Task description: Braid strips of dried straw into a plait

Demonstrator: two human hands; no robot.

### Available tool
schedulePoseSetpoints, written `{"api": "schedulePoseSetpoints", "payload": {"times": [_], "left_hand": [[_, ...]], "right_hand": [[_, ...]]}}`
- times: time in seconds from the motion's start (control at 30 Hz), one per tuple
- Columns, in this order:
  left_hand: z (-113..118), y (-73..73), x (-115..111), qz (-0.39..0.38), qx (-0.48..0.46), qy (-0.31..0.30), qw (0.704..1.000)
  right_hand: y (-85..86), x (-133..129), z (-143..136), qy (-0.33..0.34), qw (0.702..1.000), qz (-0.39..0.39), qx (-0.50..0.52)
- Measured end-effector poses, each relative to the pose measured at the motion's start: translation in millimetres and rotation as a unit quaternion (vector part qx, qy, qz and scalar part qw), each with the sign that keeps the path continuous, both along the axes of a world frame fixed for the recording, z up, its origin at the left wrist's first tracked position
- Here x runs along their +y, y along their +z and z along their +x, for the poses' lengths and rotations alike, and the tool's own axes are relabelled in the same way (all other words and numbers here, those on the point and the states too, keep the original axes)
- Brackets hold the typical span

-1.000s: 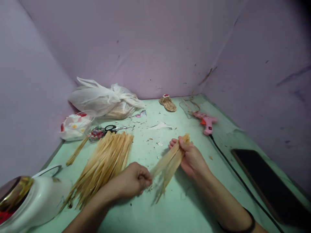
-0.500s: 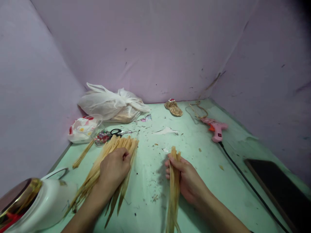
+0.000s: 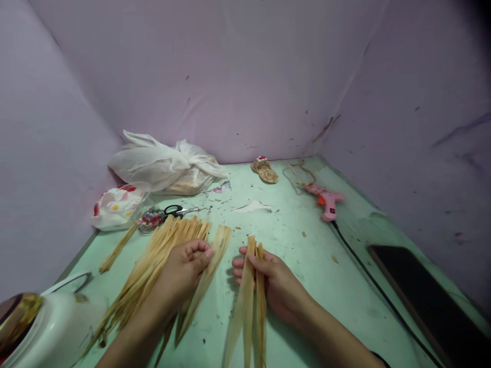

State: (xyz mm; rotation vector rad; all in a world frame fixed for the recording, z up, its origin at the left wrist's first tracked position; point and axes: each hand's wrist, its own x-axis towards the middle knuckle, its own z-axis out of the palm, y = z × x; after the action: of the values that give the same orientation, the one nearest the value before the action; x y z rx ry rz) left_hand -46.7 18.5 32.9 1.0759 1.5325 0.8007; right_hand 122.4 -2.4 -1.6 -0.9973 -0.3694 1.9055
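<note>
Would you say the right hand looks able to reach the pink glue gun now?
Probably yes: only small scraps lie on the table between the right hand and the pink glue gun, though the hand would likely have to let go of its pale strips.

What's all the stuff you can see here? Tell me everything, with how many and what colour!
Leaf strips: uncountable, straw-yellow, left pile
Held strips: several, straw-yellow, right hand
Loose strip: one, pale yellow, left hand
Small bundle: one, yellow, far left
Tub: one, white, near left
Patterned container: one, white and red, far left
Bead dish: one, multicoloured beads, behind pile
Scissors: one, black handles, beside dish
Plastic bag: one, white, back left
Woven piece: one, tan, back middle
Glue gun: one, pink, right
Flat device: one, black, near right
Table: one, green, underneath
Walls: three, pale purple, around
Scraps: several, mixed, mid-table
Hands: two, bare, front
</note>
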Motion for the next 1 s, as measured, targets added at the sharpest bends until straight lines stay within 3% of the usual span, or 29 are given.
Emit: {"api": "schedulePoseSetpoints", "payload": {"times": [0.1, 0.27, 0.53, 0.7, 0.83, 1.0], "left_hand": [[7.9, -2.9, -2.9, -0.044, -0.093, -0.018, 0.995], [18.9, -9.8, -9.4, -0.070, -0.125, -0.056, 0.988], [24.1, -25.8, -13.3, -0.060, -0.123, -0.081, 0.987], [25.7, -24.2, -14.3, -0.052, -0.123, -0.101, 0.986], [31.7, -24.2, -18.5, -0.063, -0.142, -0.126, 0.980], [32.0, -20.3, -19.5, -0.043, -0.069, -0.186, 0.979]], "right_hand": [[0.2, -0.1, 0.7, 0.002, 1.000, 0.007, 0.012], [-2.7, -0.6, 1.7, 0.012, 0.999, 0.048, -0.002], [-3.2, 2.7, 3.4, -0.019, 0.995, 0.041, -0.084], [-3.6, 2.4, 5.3, -0.003, 0.995, 0.051, -0.090], [-6.0, -1.7, 3.6, 0.048, 0.993, 0.080, -0.067], [-6.3, -2.0, 1.2, 0.066, 0.992, 0.071, -0.074]]}}
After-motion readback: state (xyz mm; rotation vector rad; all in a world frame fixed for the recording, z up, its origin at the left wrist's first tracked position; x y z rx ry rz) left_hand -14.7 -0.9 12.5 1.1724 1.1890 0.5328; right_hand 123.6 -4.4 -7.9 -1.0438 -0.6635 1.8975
